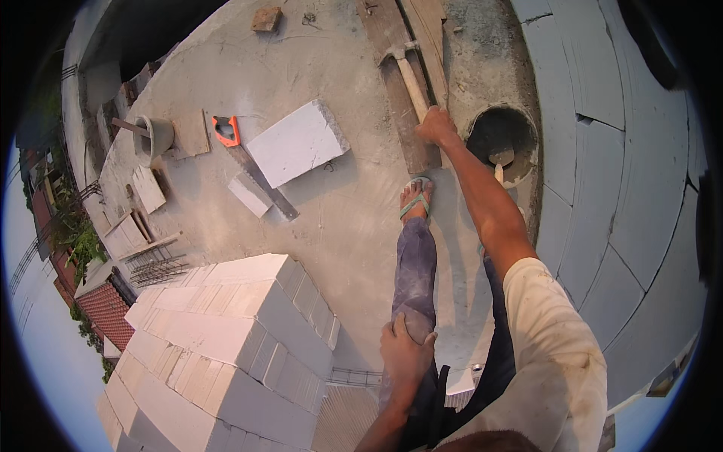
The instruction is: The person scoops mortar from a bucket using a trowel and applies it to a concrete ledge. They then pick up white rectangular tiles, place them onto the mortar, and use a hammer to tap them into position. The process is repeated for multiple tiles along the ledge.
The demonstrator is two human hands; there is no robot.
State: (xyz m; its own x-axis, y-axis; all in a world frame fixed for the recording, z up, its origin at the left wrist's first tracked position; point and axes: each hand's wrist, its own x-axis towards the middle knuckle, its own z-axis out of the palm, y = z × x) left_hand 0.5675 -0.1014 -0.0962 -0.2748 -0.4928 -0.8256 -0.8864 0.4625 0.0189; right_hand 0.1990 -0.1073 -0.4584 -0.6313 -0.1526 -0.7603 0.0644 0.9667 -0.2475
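My right hand [435, 125] grips the lower end of the wooden handle of a hammer [409, 77], which lies along a worn plank [376, 30] with its metal head away from me. My left hand [407, 350] rests on my bent left knee, fingers apart and curved over the trouser cloth. Right of the plank stands a round bucket [527, 143] with dark grey contents and a trowel [501, 160] in it. My sandaled left foot [414, 202] is just below the plank's end.
A white block [294, 143] lies beside an orange-handled saw [224, 132] on the concrete floor. At the left are a bucket [154, 143], board offcuts [149, 188] and wire mesh [154, 267]. Stacked white blocks [248, 331] fill the lower left; a grey block wall [602, 188] curves along the right.
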